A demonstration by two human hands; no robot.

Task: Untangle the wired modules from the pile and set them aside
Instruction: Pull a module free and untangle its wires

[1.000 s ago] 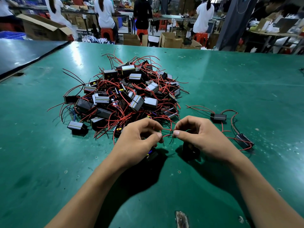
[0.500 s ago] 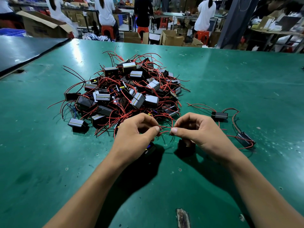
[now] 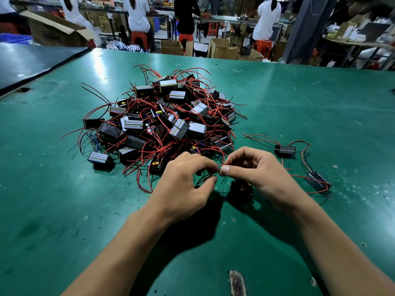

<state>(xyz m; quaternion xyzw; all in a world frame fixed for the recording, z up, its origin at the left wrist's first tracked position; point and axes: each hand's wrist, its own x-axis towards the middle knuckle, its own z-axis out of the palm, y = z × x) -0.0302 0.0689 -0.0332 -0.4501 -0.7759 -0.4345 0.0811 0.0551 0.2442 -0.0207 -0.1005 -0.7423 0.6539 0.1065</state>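
A pile of black box modules with tangled red wires (image 3: 162, 122) lies on the green table (image 3: 310, 103). Just in front of the pile, my left hand (image 3: 183, 184) and my right hand (image 3: 254, 174) meet, each pinching thin red wire between thumb and forefinger. A black module (image 3: 240, 190) sits on the table under my right hand, partly hidden. Two separated modules lie to the right: one (image 3: 285, 150) near the pile and one (image 3: 317, 181) closer to my right wrist, with red wires trailing between them.
A darker table (image 3: 32, 63) adjoins at the far left. Beyond the far edge stand cardboard boxes (image 3: 222, 49), red stools and several people working at benches. A worn patch (image 3: 237, 282) marks the table near me.
My hands have shifted slightly closer together, still working the same wires. The module under my left hand is now hidden. The pile and the two set-aside modules have not moved.
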